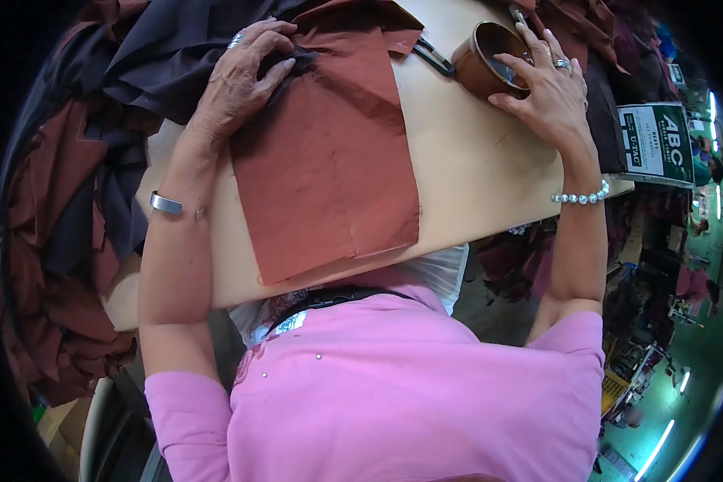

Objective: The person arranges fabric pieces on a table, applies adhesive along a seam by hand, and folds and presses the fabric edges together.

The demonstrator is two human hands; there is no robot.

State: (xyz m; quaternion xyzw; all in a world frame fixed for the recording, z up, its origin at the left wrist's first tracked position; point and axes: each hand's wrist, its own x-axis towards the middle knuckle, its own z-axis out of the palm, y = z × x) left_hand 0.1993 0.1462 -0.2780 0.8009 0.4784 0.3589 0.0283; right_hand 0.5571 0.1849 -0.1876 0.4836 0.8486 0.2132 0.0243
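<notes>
Rust-red fabric (337,161) lies over the pale table (474,153), its lower end near the front edge. At its upper left, my left hand (253,76) has thumb and fingers pressed together on dark cloth (165,60). My right hand (545,84) is at a brown bowl (474,72), fingers apart, with a fingertip over or inside the rim and the thumb by its near side. Whether it touches the bowl's contents cannot be made out. A black-handled tool (434,56) lies just left of the bowl.
Heaps of dark and rust cloth (48,185) fill the left side. A green and white ABC container (657,143) stands at the table's right end. More fabric lies at the upper right. Beyond is a green floor with distant people and equipment.
</notes>
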